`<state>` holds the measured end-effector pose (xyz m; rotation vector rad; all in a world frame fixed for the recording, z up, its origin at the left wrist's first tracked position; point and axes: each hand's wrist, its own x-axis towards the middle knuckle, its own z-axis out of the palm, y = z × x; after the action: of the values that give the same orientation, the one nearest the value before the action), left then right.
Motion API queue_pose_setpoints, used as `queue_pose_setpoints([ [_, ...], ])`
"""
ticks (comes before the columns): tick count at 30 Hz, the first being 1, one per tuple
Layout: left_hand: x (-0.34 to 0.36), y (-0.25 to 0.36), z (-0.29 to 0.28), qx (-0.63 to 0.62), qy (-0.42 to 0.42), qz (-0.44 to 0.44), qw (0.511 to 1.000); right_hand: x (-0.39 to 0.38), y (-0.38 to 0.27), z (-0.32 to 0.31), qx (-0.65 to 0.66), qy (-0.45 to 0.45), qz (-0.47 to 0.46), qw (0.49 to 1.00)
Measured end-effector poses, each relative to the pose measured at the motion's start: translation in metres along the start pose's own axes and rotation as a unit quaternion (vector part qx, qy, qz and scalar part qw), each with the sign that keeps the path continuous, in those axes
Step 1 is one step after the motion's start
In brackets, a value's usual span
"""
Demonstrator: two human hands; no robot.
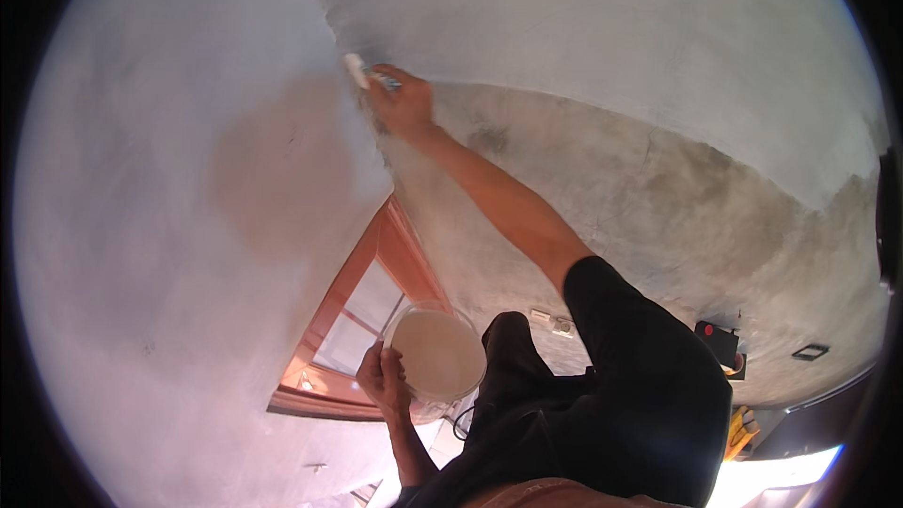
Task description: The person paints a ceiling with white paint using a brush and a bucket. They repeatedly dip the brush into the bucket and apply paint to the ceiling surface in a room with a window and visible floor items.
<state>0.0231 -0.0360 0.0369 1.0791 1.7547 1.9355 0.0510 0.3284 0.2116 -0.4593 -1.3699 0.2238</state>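
My right hand [403, 103] is stretched out to the corner where two walls meet, its fingers closed round a paintbrush. The pale head of the paintbrush [356, 71] is against or very near the wall edge; blur hides the exact contact. Low in front of me, my left hand [382, 374] grips the left rim of a round translucent bucket [470, 325], thumb on the inner side. Cream-coloured liquid paint [437, 355] shows inside the bucket. The wall [602, 28] ahead is pale grey above and a mottled darker grey-brown [602, 146] below.
A reddish-brown wooden window frame [362, 259] is set in the left wall [141, 179], behind the bucket. Lower right are a wall socket [555, 323], a dark box with a red spot [717, 343], a small dark-framed fitting [810, 353] and a yellow item [741, 433].
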Motion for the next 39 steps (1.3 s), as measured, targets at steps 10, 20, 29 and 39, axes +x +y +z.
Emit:
queue_pose_setpoints([
  [10,0.003,-0.014,-0.016,-0.011,-0.001,0.022,1.000,0.024,0.002,-0.069,-0.097,0.048,-0.030,0.994],
  [20,0.018,-0.027,-0.008,-0.064,-0.043,0.032,0.996,-0.034,-0.113,-0.422,-0.136,0.218,0.023,0.966],
  [29,0.026,-0.012,-0.005,-0.106,-0.082,0.057,0.989,-0.069,-0.182,-0.639,-0.286,0.348,-0.068,0.890],
  [39,0.007,-0.005,0.008,-0.089,-0.068,0.000,0.994,-0.066,-0.191,-0.594,-0.386,0.379,-0.168,0.824],
])
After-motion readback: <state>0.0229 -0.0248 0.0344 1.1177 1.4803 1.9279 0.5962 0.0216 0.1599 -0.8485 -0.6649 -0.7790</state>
